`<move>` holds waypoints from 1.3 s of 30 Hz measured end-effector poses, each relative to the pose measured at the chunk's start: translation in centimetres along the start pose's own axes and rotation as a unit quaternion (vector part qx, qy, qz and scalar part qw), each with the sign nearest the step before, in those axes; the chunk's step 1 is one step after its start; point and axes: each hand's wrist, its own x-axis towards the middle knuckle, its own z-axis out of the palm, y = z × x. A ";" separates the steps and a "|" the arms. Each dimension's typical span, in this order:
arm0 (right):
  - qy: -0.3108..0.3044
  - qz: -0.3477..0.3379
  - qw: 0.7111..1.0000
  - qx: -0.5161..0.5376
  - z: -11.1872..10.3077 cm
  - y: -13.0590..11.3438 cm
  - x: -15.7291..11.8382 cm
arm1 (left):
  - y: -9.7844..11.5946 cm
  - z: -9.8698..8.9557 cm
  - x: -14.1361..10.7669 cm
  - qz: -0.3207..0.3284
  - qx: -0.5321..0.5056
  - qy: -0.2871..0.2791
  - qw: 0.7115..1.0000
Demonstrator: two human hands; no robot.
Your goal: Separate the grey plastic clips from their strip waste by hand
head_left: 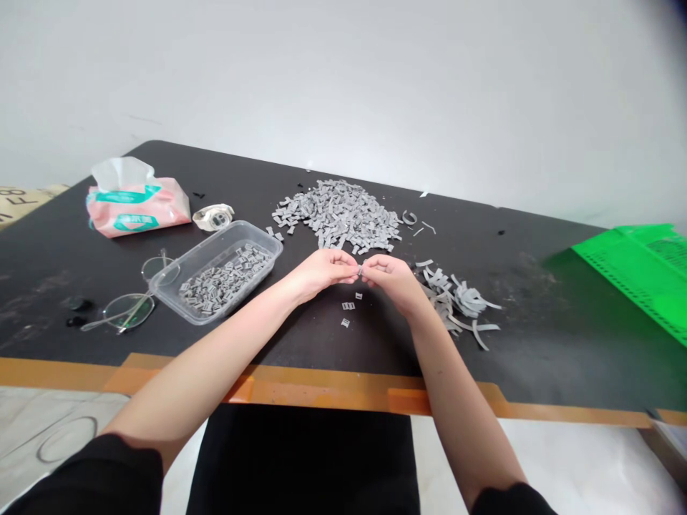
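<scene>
Lying farthest left: a beige board (21,199) with large dark printed characters, of which an F and an 8 can be read, just beyond the black counter (537,357), whose surface is scuffed and whose front edge carries orange tape (322,392).
Glasses: wire-rimmed eyeglasses (129,311) with round lenses lie on the counter, beside two small black objects (79,305) too small to identify.
Tissues: a soft pink plastic tissue pack (137,206) with teal bands, its printing unreadable, has a white tissue (122,172) standing from its top.
Watch: a white wristwatch (213,217) lies just right of the pack.
Tray: a clear rectangular plastic tray (252,233) holds a heap of slotted gray pieces (225,279).
Left hand: the left hand (322,275) is closed in a pinch, its fingertips gripping a tiny gray piece (359,270).
Loose pieces: three comb-like gray pieces (348,306) lie apart on the counter below the hands.
Pile: a loose, rough-textured mound of matching gray pieces (335,214) lies beyond the hands.
Right hand: the right hand (391,279) is also closed, pinching the same piece from the other side.
Strips: curled, flat gray offcut strips (456,300) lie tangled just beside it.
Far right: a bright green perforated plastic panel (638,272) rests on the counter's corner.
</scene>
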 end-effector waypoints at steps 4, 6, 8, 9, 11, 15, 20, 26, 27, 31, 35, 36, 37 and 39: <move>0.019 0.019 0.999 0.034 0.8 0.2 0.0 | 0.0 0.4 -0.1 -0.009 0.006 0.022 1.000; 0.039 0.017 0.997 0.058 1.0 0.2 0.0 | 0.0 0.5 -0.1 -0.019 0.011 0.034 0.999; 0.051 0.015 0.995 0.087 0.9 0.1 0.0 | 0.0 0.5 0.0 -0.020 0.009 0.053 0.998; 0.044 0.019 0.994 0.097 0.8 0.0 -0.1 | 0.0 0.5 0.1 -0.011 0.001 0.065 0.998; 0.003 0.038 0.993 0.108 0.7 -0.1 -0.2 | -0.1 0.4 0.2 0.016 -0.018 0.084 0.996; -0.051 0.068 0.986 0.142 0.8 -0.1 -0.4 | -0.4 0.0 0.5 0.061 -0.017 0.078 0.995; -0.034 0.102 0.971 0.213 1.1 0.0 -0.4 | -0.7 -0.1 0.5 0.086 -0.028 0.047 0.995; -0.030 0.111 0.962 0.247 0.9 -0.1 -0.4 | -0.8 -0.2 0.5 0.099 -0.018 0.017 0.995; -0.033 0.111 0.961 0.251 0.9 -0.1 -0.4 | -0.8 -0.2 0.5 0.107 -0.004 0.019 0.994; -0.054 0.108 0.953 0.277 1.0 -0.1 -0.4 | -0.4 0.0 0.2 0.147 0.096 0.044 0.983; -0.076 0.111 0.939 0.318 1.2 0.1 -0.4 | -0.1 0.5 -0.4 0.197 0.168 0.043 0.965; -0.080 0.113 0.936 0.324 1.2 0.1 -0.4 | -0.1 0.7 -0.5 0.209 0.178 0.045 0.960; -0.085 0.115 0.934 0.328 1.2 0.1 -0.5 | 0.0 0.8 -0.6 0.219 0.182 0.045 0.958; -0.095 0.114 0.930 0.335 1.2 -0.1 -0.5 | 0.0 1.0 -0.8 0.229 0.171 0.040 0.958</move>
